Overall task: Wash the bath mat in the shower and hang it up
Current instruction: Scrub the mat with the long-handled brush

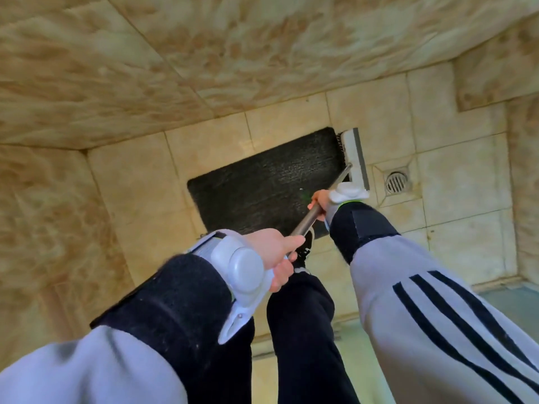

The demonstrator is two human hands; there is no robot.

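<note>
A dark bath mat lies flat on the tiled shower floor. A long-handled scrub brush with a white head rests at the mat's right edge, bristles toward the mat. Its metal handle runs back toward me. My right hand grips the handle partway down. My left hand grips the handle's near end. Both wrists carry white strapped devices.
A round floor drain sits in the tiles just right of the brush head. Beige marbled walls close in at the left, back and right. My dark-trousered leg and shoe stand at the mat's near edge. A step edge runs at the lower right.
</note>
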